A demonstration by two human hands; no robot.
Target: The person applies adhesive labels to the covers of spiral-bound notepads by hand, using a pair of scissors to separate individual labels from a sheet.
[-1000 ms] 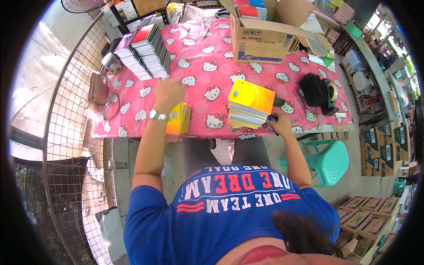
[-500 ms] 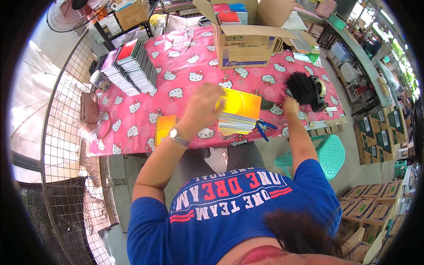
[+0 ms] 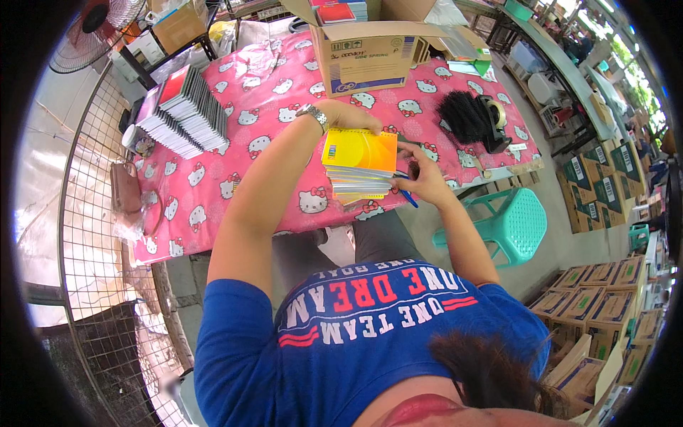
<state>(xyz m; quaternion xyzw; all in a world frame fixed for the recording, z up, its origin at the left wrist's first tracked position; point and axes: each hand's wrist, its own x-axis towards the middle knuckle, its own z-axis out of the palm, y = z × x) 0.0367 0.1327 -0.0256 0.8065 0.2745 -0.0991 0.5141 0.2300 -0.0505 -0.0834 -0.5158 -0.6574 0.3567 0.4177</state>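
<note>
Seen from above: a stack of thin spiral-bound notebooks with a yellow-and-orange top cover [image 3: 359, 165], set near the front edge of a table under a pink cartoon-cat patterned cloth [image 3: 242, 153]. Left hand [image 3: 350, 116], with a metal wristwatch, laid over the stack's far edge, fingers curled down behind it, apparently steadying it. Right hand [image 3: 421, 178] pressed against the stack's right side, fingertips closed on the edges of the covers, probably squaring or counting them; a blue pen [image 3: 407, 197] tucked beneath that hand. Beyond the stack, an open brown cardboard box [image 3: 370, 57]. Left of the stack, a slanted row of dark-edged booklets [image 3: 181, 110]. Right of the stack, a black bristle brush [image 3: 462, 117] beside a black tape dispenser [image 3: 496, 121]; below those, a teal plastic stool [image 3: 512, 224].
</note>
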